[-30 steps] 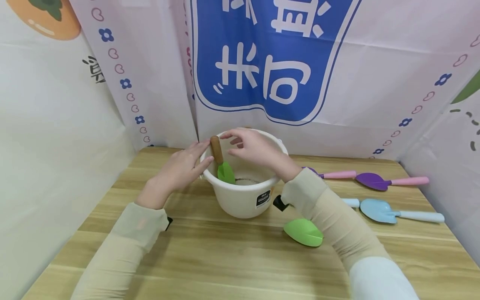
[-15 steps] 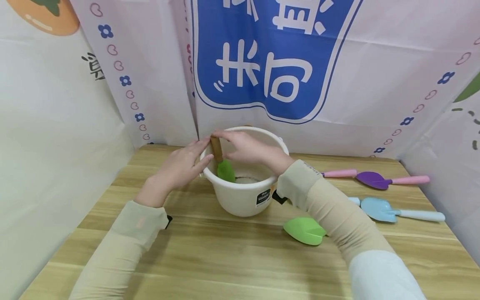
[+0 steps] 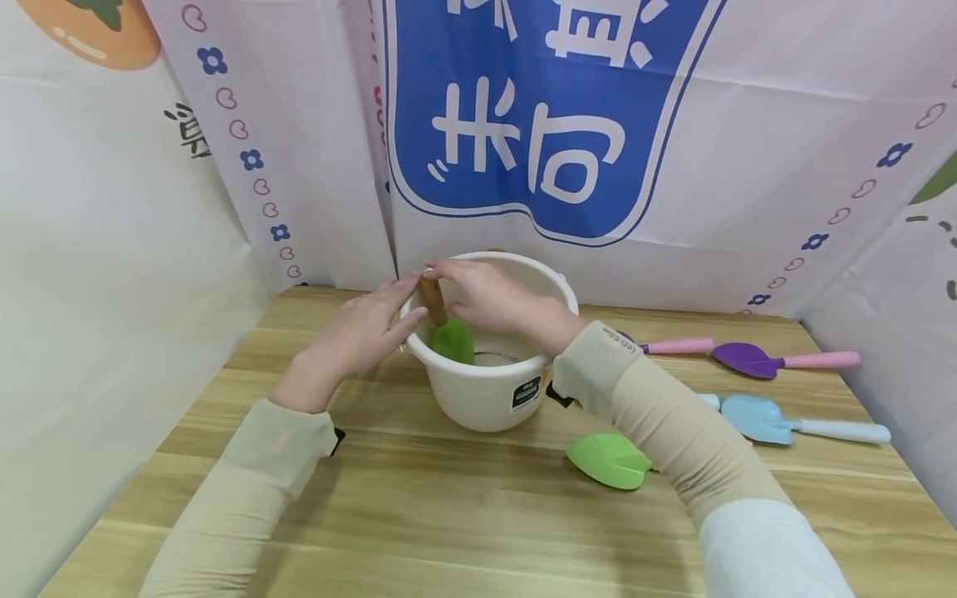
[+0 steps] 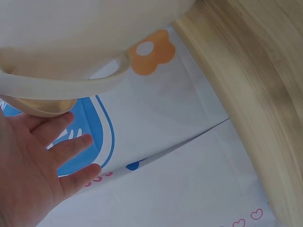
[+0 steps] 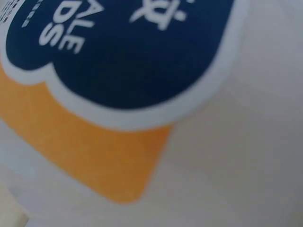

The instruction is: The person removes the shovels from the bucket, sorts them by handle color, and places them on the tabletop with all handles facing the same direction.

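A white bucket [image 3: 478,403] stands on the wooden table. A hand trowel with a green blade [image 3: 453,342] and a brown wooden handle leans inside against its left wall. My right hand [image 3: 497,301] reaches over the rim and holds the top of that handle between fingers and thumb. At the bucket's left rim my left hand [image 3: 355,334] rests with fingers extended, thumb by the front of the rim. In the left wrist view the left hand [image 4: 35,165] spreads its fingers beside the bucket [image 4: 94,38]. The right wrist view shows only the bucket's label [image 5: 128,61] up close.
Right of the bucket lies another green trowel [image 3: 609,461], partly under the right forearm. Farther right are purple trowels with pink handles [image 3: 748,361] and light blue ones [image 3: 763,419]. A printed white cloth [image 3: 718,208] hangs behind the table [image 3: 419,515].
My right hand has moved left inside the bucket and taken hold of the trowel's wooden handle. The trowel has shifted slightly to the right. My left hand has stayed on the rim.
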